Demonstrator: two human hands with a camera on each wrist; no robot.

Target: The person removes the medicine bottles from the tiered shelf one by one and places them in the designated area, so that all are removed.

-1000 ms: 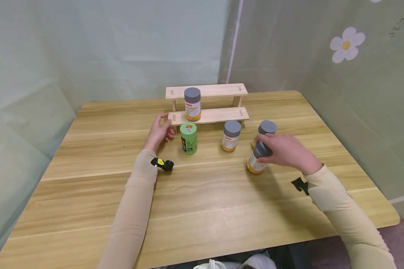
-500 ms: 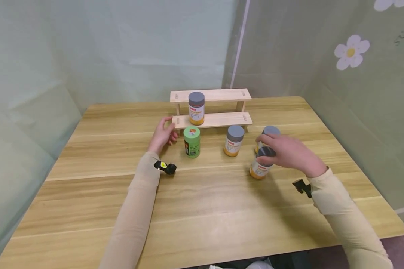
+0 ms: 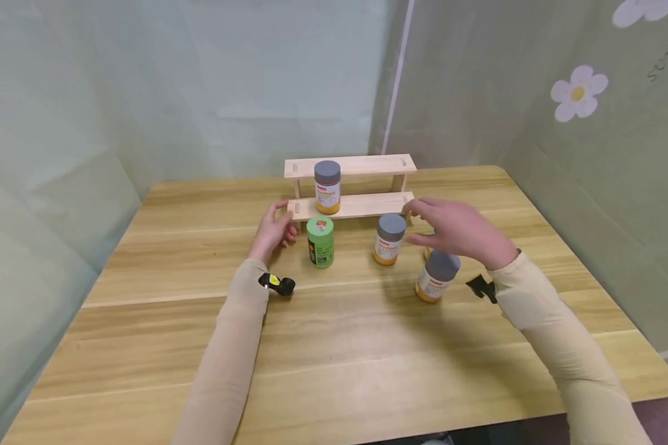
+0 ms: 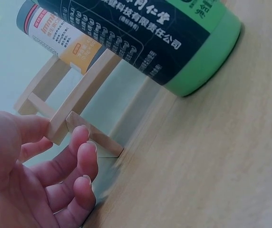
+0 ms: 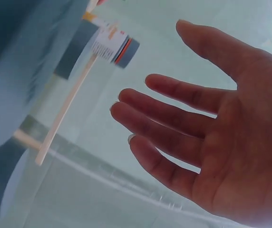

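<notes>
Chinese-lettered green jar beside relaxed left hand; right hand, fingers spread, above grey-lidded jars.

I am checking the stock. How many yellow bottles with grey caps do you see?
4: one on the wooden rack's lower shelf, two on the table, one mostly hidden behind the right hand.

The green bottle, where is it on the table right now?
In the head view the green bottle stands upright on the wooden table, just in front of the wooden rack's left end, between the left hand and a grey-capped bottle.
</notes>
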